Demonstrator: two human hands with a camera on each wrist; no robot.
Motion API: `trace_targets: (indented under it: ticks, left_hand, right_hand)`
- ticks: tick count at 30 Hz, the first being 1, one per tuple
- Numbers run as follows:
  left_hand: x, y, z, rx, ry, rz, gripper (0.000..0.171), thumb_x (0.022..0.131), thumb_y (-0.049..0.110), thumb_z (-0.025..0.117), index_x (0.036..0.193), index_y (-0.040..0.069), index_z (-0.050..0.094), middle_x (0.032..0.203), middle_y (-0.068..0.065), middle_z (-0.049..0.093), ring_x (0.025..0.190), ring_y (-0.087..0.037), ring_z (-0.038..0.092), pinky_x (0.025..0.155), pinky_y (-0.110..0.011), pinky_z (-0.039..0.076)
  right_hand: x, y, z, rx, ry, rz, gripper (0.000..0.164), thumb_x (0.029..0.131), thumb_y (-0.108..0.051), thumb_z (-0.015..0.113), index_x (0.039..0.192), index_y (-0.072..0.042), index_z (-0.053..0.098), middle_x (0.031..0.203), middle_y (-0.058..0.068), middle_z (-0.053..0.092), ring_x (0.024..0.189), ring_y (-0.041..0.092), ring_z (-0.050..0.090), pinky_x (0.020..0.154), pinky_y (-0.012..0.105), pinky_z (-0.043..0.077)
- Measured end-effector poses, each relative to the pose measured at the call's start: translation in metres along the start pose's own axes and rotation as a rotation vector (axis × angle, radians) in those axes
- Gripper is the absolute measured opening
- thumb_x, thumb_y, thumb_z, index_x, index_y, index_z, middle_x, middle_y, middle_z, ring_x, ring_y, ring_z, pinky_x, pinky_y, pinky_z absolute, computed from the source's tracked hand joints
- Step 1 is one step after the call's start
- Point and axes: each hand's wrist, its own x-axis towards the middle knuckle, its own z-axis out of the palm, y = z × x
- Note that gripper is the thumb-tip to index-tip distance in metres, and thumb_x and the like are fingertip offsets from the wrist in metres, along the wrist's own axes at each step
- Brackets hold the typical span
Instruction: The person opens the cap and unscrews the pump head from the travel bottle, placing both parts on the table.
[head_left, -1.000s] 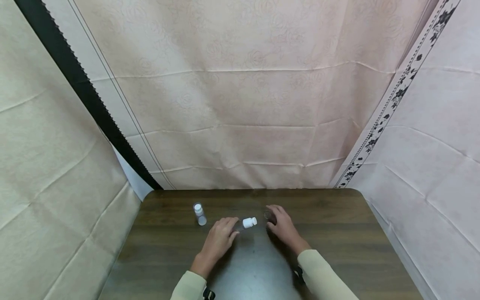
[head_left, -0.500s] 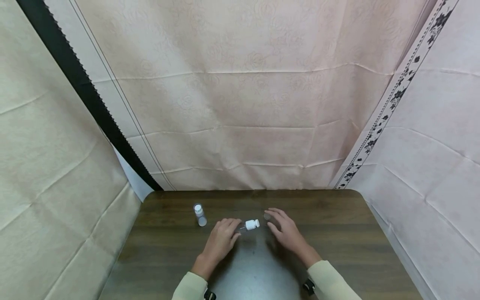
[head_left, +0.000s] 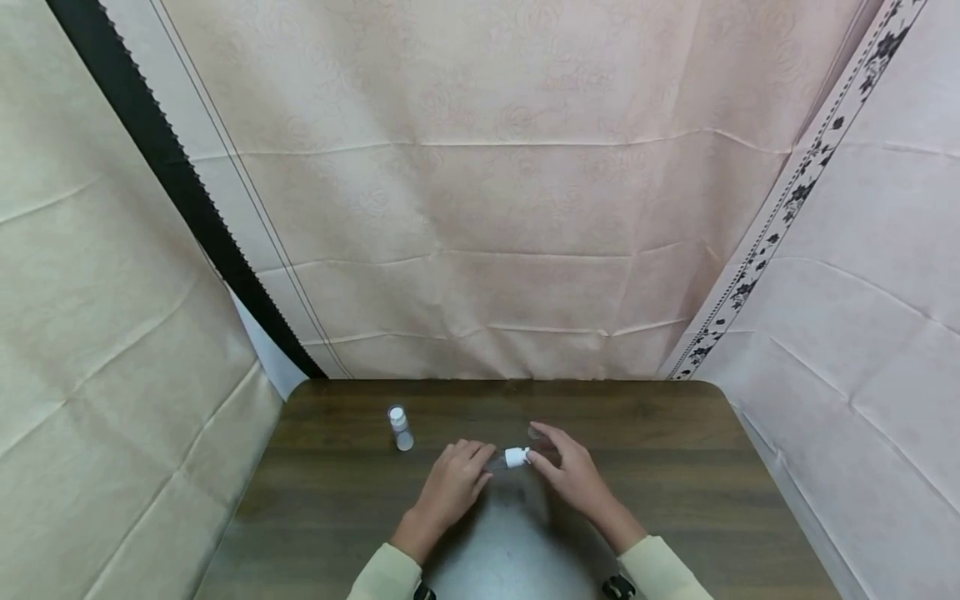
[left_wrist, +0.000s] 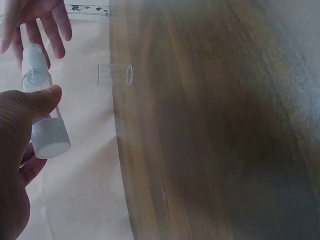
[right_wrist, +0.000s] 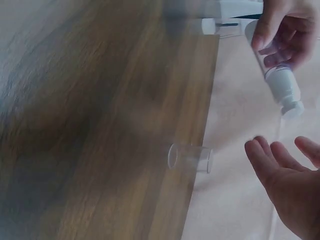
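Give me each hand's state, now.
Left hand: holding a white-topped bottle.
Right hand: open, holding nothing, just off the bottle's top.

No readable text or numbers anywhere

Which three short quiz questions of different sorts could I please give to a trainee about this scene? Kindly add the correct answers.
1. Which hand holds a bottle?
2. True or false: both hands grip this bottle.
3. Choose one: the clear tube-shaped piece is (a) on the bottle; (b) on the table; (c) in the left hand.

Key:
1. The left hand.
2. False; the right hand holds nothing.
3. b.
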Motion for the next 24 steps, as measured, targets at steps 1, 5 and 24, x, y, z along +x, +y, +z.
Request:
trace_targets:
  ticks: [1, 5, 24]
  left_hand:
    - [0.000, 0.001, 0.000, 0.008, -0.001, 0.008, 0.039, 0.088, 0.028, 0.084, 0.124, 0.016, 0.072, 0.114, 0.002, 0.074, 0.097, -0.012, 0.066, 0.078, -0.027, 0.054]
    - [0.001, 0.003, -0.001, 0.036, 0.006, 0.028, 0.040, 0.087, 0.029, 0.085, 0.123, 0.017, 0.072, 0.113, 0.002, 0.073, 0.097, -0.011, 0.065, 0.077, -0.027, 0.053]
    - [0.007, 0.016, 0.000, 0.017, -0.002, 0.056, 0.039, 0.088, 0.027, 0.084, 0.124, 0.017, 0.072, 0.114, 0.003, 0.074, 0.097, -0.011, 0.065, 0.076, -0.026, 0.052]
  right_hand:
    - [0.000, -0.001, 0.000, 0.010, 0.002, 0.005, 0.044, 0.099, -0.028, 0.071, 0.141, -0.021, 0.060, 0.136, 0.005, 0.067, 0.119, 0.027, 0.068, 0.096, 0.038, 0.058]
    - [-0.001, -0.004, 0.000, 0.030, 0.007, 0.010, 0.032, 0.098, -0.025, 0.072, 0.130, -0.023, 0.069, 0.127, 0.000, 0.072, 0.110, 0.018, 0.071, 0.091, 0.032, 0.059]
    - [-0.006, -0.003, 0.004, 0.026, 0.059, 0.027, 0.014, 0.092, -0.010, 0.078, 0.103, -0.019, 0.076, 0.100, -0.002, 0.074, 0.089, 0.009, 0.067, 0.077, 0.022, 0.057]
